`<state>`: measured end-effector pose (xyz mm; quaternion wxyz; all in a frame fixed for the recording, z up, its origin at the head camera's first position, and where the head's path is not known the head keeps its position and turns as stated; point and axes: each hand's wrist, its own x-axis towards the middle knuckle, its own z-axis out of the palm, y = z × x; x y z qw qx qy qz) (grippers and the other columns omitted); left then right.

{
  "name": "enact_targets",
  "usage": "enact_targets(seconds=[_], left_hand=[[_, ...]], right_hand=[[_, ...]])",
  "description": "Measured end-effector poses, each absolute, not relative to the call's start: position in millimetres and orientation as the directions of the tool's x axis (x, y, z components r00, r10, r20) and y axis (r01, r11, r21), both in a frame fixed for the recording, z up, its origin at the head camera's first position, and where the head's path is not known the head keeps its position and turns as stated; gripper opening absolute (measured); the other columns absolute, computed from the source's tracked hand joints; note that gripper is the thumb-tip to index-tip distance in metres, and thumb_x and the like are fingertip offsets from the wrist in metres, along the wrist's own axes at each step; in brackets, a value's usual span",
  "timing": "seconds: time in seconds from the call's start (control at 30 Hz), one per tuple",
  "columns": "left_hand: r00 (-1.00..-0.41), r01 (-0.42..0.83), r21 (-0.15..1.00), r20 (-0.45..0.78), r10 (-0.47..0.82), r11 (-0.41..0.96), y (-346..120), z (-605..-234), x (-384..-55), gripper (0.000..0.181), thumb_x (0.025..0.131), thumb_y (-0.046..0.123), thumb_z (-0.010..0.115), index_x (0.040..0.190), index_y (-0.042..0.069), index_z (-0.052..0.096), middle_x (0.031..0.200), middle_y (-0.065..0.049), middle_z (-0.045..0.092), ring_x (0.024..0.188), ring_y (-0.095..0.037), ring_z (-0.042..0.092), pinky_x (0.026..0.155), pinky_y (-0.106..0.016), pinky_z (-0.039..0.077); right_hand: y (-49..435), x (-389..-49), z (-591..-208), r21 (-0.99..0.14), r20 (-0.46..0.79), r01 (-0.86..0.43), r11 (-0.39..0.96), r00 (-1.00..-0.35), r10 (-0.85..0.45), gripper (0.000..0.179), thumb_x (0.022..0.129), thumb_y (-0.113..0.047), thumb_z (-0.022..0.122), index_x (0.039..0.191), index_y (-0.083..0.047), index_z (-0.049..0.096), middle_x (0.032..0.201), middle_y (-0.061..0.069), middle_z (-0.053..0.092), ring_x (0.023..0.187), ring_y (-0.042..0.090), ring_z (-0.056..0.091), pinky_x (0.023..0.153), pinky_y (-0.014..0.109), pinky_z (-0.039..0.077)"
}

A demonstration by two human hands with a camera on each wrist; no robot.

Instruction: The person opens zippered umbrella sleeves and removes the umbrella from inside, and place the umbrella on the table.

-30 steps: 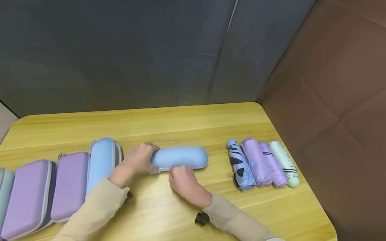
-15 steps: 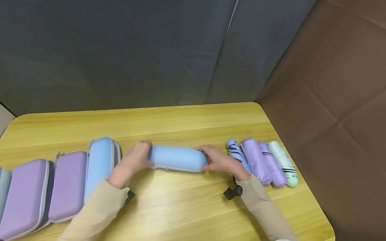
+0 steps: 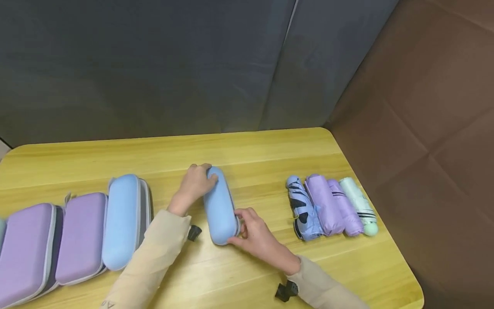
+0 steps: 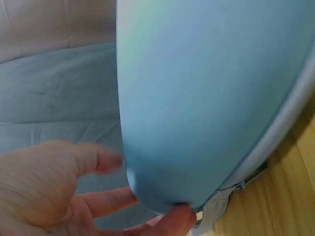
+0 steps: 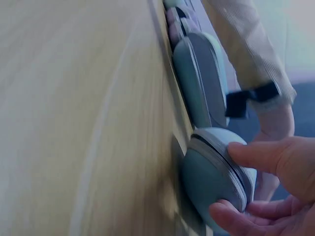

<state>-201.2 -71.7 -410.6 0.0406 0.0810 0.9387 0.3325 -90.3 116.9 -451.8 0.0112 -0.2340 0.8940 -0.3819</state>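
Between the hands, a small light-blue zip case (image 3: 219,208) stands lengthwise at mid-table, pointing away from me. My left hand (image 3: 194,184) holds its far end; in the left wrist view the fingers (image 4: 174,221) curl at the end beside a grey fabric tab (image 4: 216,211). At the near right end, my right hand (image 3: 256,236) grips the case with thumb and fingers. The right wrist view shows the zip seam (image 5: 216,157) with a thin dark gap along it, and the right thumb (image 5: 251,153) lying on it.
A row of zip cases lines the left side: a blue one (image 3: 122,221) and two purple ones (image 3: 82,238), (image 3: 27,253) with a pale green one at the edge. Several folded umbrellas (image 3: 326,204) lie at the right. A dark partition (image 3: 154,68) stands behind the table.
The blue case has turned from lying crosswise to pointing away from me. My right hand went from its front seam to the right end and swung nearer; my left hand moved farther back with its end.
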Motion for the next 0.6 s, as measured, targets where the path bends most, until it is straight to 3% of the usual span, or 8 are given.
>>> enact_targets(seconds=[0.17,0.3,0.47,0.6], left_hand=[[-0.980,0.107,0.602,-0.070,0.185,0.791,-61.4,-414.5,-200.2,0.075,0.083,0.038,0.066,0.137,-0.006,0.038,0.118,-0.035,0.046,0.100,-0.046,0.054,0.078,-0.053,0.050],[-0.979,0.069,0.600,-0.112,0.169,0.797,-57.3,-416.5,-195.1,0.092,0.076,0.040,0.071,0.143,-0.004,0.026,0.122,-0.036,0.042,0.100,-0.047,0.053,0.078,-0.053,0.050],[-0.974,0.036,0.710,-0.132,0.183,0.704,-70.5,-416.3,-191.9,0.096,0.077,0.035,0.070,0.145,-0.007,0.016,0.128,-0.037,0.040,0.109,-0.047,0.049,0.087,-0.055,0.046],[-0.970,0.003,0.807,-0.140,0.197,0.590,-84.4,-420.2,-189.3,0.093,0.080,0.029,0.068,0.143,-0.011,0.013,0.128,-0.038,0.041,0.113,-0.048,0.047,0.093,-0.054,0.042]], right_hand=[[109.8,-86.7,-450.0,-0.694,0.154,-0.397,0.601,-0.897,-0.415,0.064,0.072,-0.011,0.080,0.124,0.008,0.049,0.097,0.009,0.051,0.069,0.012,0.054,0.059,0.015,0.048],[113.5,-92.9,-442.5,-0.692,0.149,-0.430,0.580,-0.871,-0.468,0.048,0.079,-0.004,0.072,0.120,0.012,0.053,0.094,0.013,0.057,0.072,0.016,0.058,0.061,0.017,0.051],[114.2,-111.2,-430.6,-0.608,0.122,-0.459,0.648,-0.860,-0.495,0.025,0.083,-0.001,0.063,0.104,0.012,0.065,0.081,0.012,0.062,0.068,0.014,0.056,0.059,0.016,0.048],[102.5,-124.8,-424.1,-0.531,0.102,-0.435,0.727,-0.885,-0.455,0.019,0.086,-0.014,0.065,0.082,0.003,0.070,0.059,0.000,0.052,0.051,0.006,0.044,0.045,0.016,0.038]])
